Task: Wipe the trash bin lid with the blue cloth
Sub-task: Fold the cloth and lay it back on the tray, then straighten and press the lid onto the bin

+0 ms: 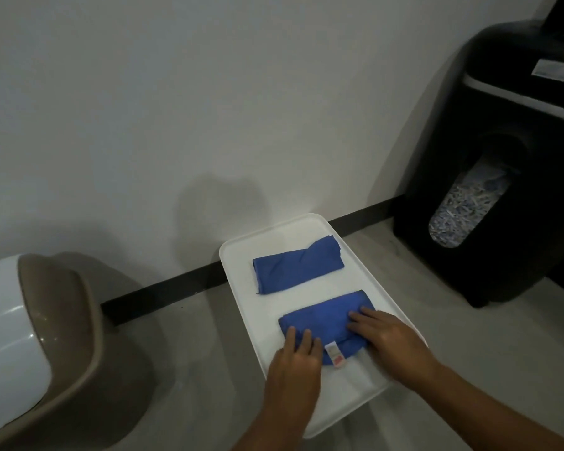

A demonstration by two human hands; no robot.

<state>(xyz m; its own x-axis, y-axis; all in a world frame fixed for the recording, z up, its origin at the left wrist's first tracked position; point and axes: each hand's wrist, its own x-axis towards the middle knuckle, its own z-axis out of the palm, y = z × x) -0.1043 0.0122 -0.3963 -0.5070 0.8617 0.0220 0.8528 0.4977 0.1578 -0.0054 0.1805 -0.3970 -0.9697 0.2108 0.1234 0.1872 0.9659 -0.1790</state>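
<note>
Blue cloth (323, 320), folded, lies on white tray (241, 255) at 5 o'clock. Left hand (295, 359) and right hand (388, 336) press it flat-fingered, not gripping, likely to gather it. Trash bin lid (59, 307) waits at 9 o'clock. Second cloth (297, 268) lies beyond.

Two blue cloths (298, 268) (326, 317), the nearer bearing a white-and-red tag (333, 353), on a white tray (238, 255); white-and-taupe trash bin (30, 336); black paper shredder (502, 190) showing white-blue shreds (463, 206); black baseboard (163, 288); grey floor (192, 369).
</note>
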